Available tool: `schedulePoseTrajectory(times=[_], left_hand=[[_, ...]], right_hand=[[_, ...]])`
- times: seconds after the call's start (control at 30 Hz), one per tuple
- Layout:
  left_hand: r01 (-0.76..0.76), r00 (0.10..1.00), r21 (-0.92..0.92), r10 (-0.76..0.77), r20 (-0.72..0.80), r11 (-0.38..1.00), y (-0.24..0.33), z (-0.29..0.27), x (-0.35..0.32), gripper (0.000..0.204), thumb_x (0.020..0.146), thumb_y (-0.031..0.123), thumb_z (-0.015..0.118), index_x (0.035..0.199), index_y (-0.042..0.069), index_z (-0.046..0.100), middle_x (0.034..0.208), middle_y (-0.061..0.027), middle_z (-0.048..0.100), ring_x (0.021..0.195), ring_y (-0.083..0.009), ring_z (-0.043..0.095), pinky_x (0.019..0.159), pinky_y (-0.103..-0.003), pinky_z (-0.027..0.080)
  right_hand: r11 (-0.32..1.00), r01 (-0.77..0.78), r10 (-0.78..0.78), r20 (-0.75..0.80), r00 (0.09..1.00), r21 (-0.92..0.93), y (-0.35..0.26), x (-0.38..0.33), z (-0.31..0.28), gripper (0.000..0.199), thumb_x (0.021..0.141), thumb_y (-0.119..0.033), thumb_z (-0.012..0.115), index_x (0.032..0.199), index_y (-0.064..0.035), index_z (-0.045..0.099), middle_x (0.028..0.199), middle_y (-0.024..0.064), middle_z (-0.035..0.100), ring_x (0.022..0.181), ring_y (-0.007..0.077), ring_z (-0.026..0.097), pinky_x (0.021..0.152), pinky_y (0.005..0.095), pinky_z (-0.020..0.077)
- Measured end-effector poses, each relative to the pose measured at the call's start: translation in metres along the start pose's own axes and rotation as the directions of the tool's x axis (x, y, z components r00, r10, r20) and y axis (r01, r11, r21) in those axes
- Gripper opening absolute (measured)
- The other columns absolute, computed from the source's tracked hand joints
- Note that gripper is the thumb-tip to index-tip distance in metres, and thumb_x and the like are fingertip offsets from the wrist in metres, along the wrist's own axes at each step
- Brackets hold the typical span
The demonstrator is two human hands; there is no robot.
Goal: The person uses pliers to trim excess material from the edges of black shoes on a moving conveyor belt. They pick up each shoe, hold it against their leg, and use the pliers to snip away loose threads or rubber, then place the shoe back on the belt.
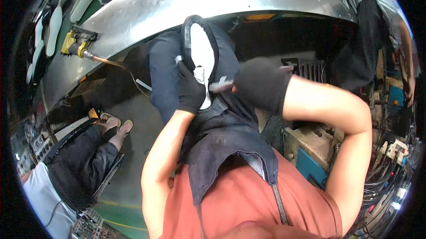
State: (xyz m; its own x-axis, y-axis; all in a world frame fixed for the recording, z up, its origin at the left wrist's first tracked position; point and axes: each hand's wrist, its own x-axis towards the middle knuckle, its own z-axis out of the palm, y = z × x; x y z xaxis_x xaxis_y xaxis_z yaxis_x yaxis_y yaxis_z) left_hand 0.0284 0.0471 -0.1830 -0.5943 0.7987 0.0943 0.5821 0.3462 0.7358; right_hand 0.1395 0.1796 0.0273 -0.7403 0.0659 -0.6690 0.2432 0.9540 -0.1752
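Observation:
A shoe [198,46] lies sole up across my lap, with a black upper folded around a white bottom. Around its near left side wraps my left hand [192,91], in a black glove with a pale thumb tip, fingers closed on it. Crumpled white material [199,75] shows on the bottom beside those fingers. My right hand [261,83], also black-gloved, grips a grey metal hand tool [221,84] whose exact kind I cannot make out. Its head is at the shoe's near right edge; a reddish end pokes out behind the fist. Whether the head touches the shoe is unclear.
Beyond my knees curves a shiny metal bench [146,3]. A yellow air stapler [76,43] with a hose lies on its left part. White shoe-shaped pieces [55,30] hang at far left. Another person [80,163] sits at lower left. Cables and machinery [390,159] crowd the right.

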Motion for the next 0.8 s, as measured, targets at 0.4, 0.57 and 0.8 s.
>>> schedulePoseTrajectory(times=[0.4,0.57,0.8], left_hand=[[0.103,0.993,-0.452,-0.062,0.103,0.886,-0.012,0.005,0.02,0.052,0.095,0.031,0.054,0.129,-0.006,0.043,0.123,-0.0217,0.055,0.119,-0.0315,0.052,0.1,-0.037,0.04],[0.08,0.996,-0.332,-0.064,0.06,0.94,0.013,0.007,0.026,0.067,0.085,0.031,0.068,0.134,-0.003,0.036,0.118,-0.0247,0.056,0.114,-0.0366,0.054,0.098,-0.04,0.041],[0.066,0.896,-0.508,0.173,0.409,0.859,0.023,-0.059,0.025,0.066,0.086,0.034,0.064,0.136,0.0,0.037,0.127,-0.0145,0.053,0.121,-0.023,0.048,0.107,-0.035,0.034]], right_hand=[[0.755,0.07,0.151,-0.277,0.949,0.652,0.038,-0.017,0.112,0.039,0.094,-0.037,0.056,0.084,-0.0008,0.065,0.072,0.0211,0.062,0.064,0.0354,0.061,0.06,0.0424,0.0461],[0.914,0.221,0.017,-0.576,0.817,0.341,0.015,-0.035,0.046,0.044,0.092,-0.042,0.057,0.073,-0.003,0.065,0.065,0.0206,0.06,0.062,0.0351,0.062,0.057,0.042,0.0482],[0.83,0.147,0.124,-0.436,0.892,0.537,0.06,0.009,0.064,0.041,0.095,-0.039,0.052,0.085,-0.0025,0.066,0.076,0.0222,0.063,0.066,0.0391,0.062,0.059,0.0448,0.0471]])
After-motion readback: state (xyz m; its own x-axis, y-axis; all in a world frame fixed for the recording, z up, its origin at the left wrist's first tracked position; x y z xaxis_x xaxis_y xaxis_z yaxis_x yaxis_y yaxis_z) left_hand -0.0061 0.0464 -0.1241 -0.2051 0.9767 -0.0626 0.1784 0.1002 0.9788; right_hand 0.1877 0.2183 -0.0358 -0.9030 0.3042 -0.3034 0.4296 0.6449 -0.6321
